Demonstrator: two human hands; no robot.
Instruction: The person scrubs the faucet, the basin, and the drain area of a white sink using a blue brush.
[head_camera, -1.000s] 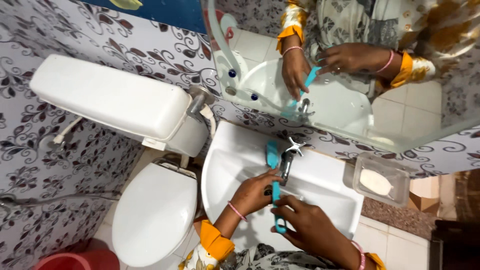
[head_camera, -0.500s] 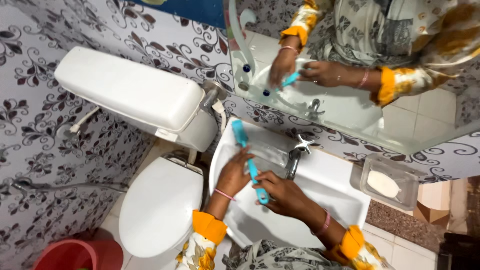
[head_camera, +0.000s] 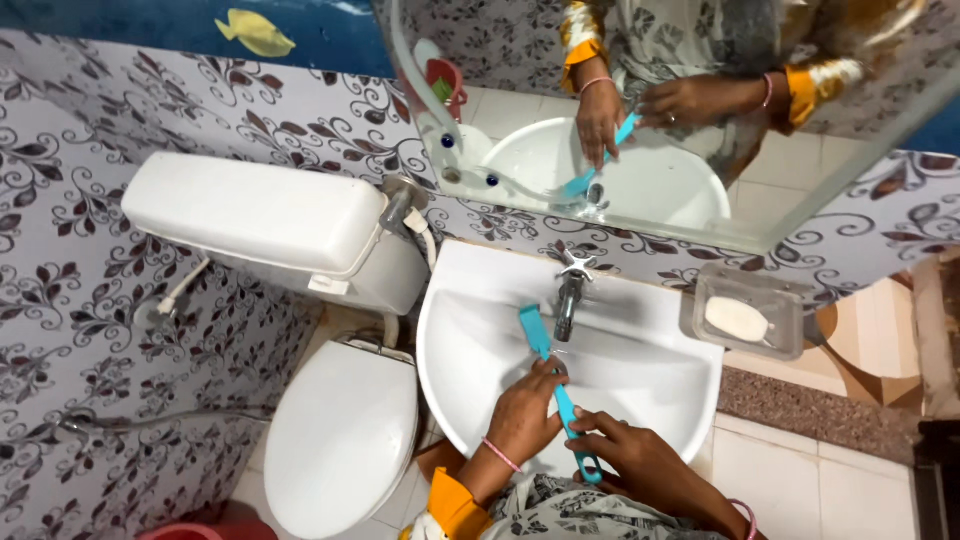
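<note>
Closing around the looped tail of a long teal brush (head_camera: 556, 385), the right hand (head_camera: 645, 468) is pinching the handle end between fingers and thumb, its grip shut tight on the plastic low at the near rim of the white washbasin (head_camera: 640, 395). The left hand (head_camera: 527, 415) is lying just ahead of it, fingers curled over the middle of the handle, so both grips are sharing one shaft with the left the nearer to the head. From these two grips the brush is running up and away toward the tap (head_camera: 570, 292), its long axis slanting from the near rim, by the right hand, to the far left of the bowl, where the flat head is pointing just left of the spout and sitting above the basin's inner wall. Whether the head is touching the porcelain is not clear. Farther from the tap, a clear soap dish (head_camera: 745, 315) with a pale bar is sitting on the wall to the right, a toilet (head_camera: 340, 440) with its cistern is standing to the left, and a mirror (head_camera: 650, 200) above is reflecting both hands.
</note>
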